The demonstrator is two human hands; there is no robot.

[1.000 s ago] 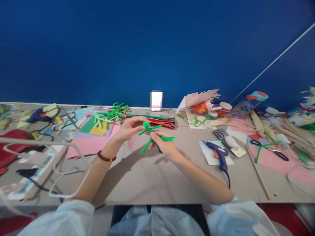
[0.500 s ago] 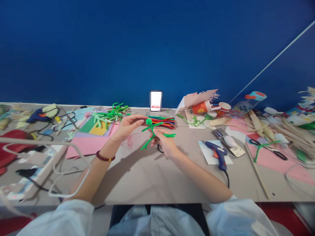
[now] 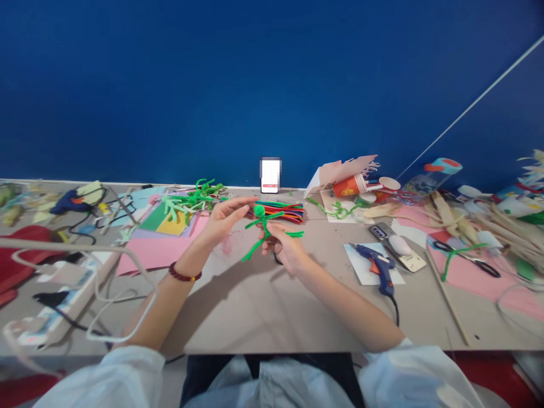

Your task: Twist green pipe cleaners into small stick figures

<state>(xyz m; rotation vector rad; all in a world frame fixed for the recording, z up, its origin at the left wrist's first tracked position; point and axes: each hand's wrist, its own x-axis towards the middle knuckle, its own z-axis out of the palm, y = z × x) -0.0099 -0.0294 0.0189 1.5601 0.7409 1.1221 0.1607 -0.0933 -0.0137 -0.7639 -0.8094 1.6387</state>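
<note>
A green pipe-cleaner figure (image 3: pixel 259 212) with a round coiled head, arms and long legs is up over the middle of the table. My right hand (image 3: pixel 287 248) pinches its body between thumb and fingers, and the legs stick out on both sides of the grip. My left hand (image 3: pixel 226 221) hovers just left of the head, its fingers stretched out and apart, holding nothing. Behind the figure lies a bundle of coloured pipe cleaners (image 3: pixel 291 212), partly covered by the figure and my hands.
A phone (image 3: pixel 270 174) stands against the blue wall. On the right are a blue glue gun (image 3: pixel 380 265) on white paper, another phone (image 3: pixel 410 262) and scissors (image 3: pixel 484 266). Left are green pipe-cleaner pieces (image 3: pixel 198 198), pink paper (image 3: pixel 148 255) and a power strip (image 3: pixel 72 300) with loose cables.
The view has shifted slightly, moving everything a little to the right in the picture. My right hand keeps its pinch on the figure; my left hand stays beside the head.
</note>
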